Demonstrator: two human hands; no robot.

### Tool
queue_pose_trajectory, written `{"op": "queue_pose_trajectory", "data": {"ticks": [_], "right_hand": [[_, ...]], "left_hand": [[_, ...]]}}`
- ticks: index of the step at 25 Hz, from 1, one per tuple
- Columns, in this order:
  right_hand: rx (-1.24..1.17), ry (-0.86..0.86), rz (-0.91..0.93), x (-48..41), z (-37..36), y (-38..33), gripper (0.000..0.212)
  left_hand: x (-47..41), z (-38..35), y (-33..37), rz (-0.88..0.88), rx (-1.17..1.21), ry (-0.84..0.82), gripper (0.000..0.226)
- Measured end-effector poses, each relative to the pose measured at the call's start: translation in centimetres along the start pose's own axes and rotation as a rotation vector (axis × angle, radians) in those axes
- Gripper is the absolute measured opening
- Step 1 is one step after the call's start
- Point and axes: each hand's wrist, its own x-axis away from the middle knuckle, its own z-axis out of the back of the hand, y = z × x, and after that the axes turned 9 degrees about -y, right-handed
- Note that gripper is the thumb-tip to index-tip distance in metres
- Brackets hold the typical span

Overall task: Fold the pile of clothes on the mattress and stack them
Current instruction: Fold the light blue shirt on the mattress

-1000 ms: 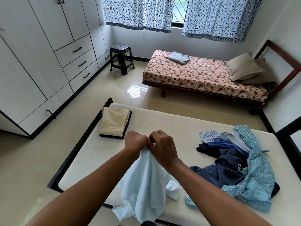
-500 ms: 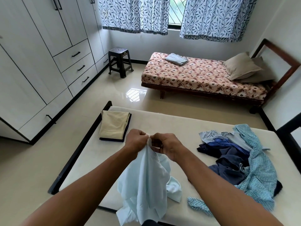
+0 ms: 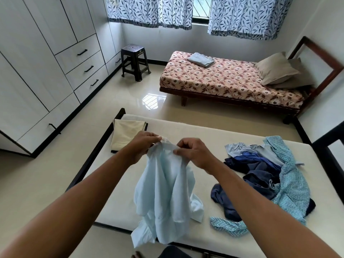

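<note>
A pale blue shirt hangs in front of me above the cream mattress. My left hand pinches its top edge on the left, and my right hand pinches the same edge a little to the right. The shirt's lower part droops past the mattress's near edge. A loose pile of clothes, navy, blue, grey and a teal patterned piece, lies on the mattress's right side. A folded cream garment rests on a dark one at the far left corner.
A second bed with a floral sheet, pillows and a folded grey cloth stands across the tiled floor. A dark plastic stool sits by the white wardrobe on the left. The black bed frame borders the mattress.
My two hands, first bunched together on the shirt's top, have drawn apart along its edge. The shirt has spread a little wider.
</note>
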Motion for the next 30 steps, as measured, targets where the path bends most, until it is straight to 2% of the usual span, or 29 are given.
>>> {"op": "queue_pose_trajectory", "data": {"ticks": [2, 3, 5, 7, 9, 11, 13, 16, 18, 22, 24, 26, 28, 30], "right_hand": [[-0.054, 0.036, 0.004, -0.2, 0.8, -1.1, 0.016], [-0.058, 0.039, -0.006, -0.4, 1.0, -1.4, 0.018], [-0.09, 0.04, -0.028, -0.7, 1.5, -1.5, 0.021], [-0.146, 0.061, -0.061, -0.9, 1.5, -1.6, 0.02], [-0.215, 0.1, -0.078, -1.0, 1.5, -1.4, 0.016], [-0.241, 0.129, -0.098, -1.0, 2.0, -1.2, 0.014], [-0.223, 0.131, -0.125, -0.9, 2.7, -0.8, 0.015], [-0.115, 0.109, -0.218, -0.4, 3.9, 0.0, 0.022], [0.0, 0.03, -0.334, -0.2, 4.0, 0.5, 0.022], [0.154, -0.288, -0.538, -0.8, 2.5, 1.0, 0.025], [0.25, -0.355, -0.577, -1.3, 2.1, 1.0, 0.023], [0.267, -0.305, -0.545, -1.8, 2.6, 0.9, 0.023], [0.149, -0.201, -0.484, -2.3, 3.7, 0.7, 0.022], [0.021, -0.196, -0.459, -2.4, 4.5, 0.5, 0.017]], "left_hand": [[-0.1, 0.8, -1.3, -0.021, -0.037, -0.154, 0.019], [-0.1, 1.0, -2.0, -0.04, -0.145, -0.198, 0.021], [-0.2, 0.8, -3.4, -0.098, -0.473, -0.179, 0.019], [-0.4, 0.3, -5.0, -0.15, -0.789, -0.109, 0.006], [-0.5, 0.3, -6.8, -0.14, -0.952, -0.047, 0.019], [-0.4, 0.8, -8.1, -0.118, -0.941, 0.007, 0.035], [0.0, 1.6, -7.8, -0.192, -0.839, 0.096, 0.04], [0.4, 2.7, -4.8, -0.382, -0.685, 0.361, 0.032], [0.4, 3.3, -2.3, -0.483, -0.683, 0.443, 0.018], [0.1, 3.1, -0.5, -0.529, -0.742, 0.402, 0.014], [0.1, 3.4, -0.8, -0.528, -0.767, 0.377, 0.015], [0.4, 4.1, -1.1, -0.563, -0.817, 0.358, 0.015], [0.8, 4.9, -1.3, -0.616, -0.891, 0.357, 0.018], [1.2, 5.4, -1.5, -0.627, -0.884, 0.38, 0.018]]}}
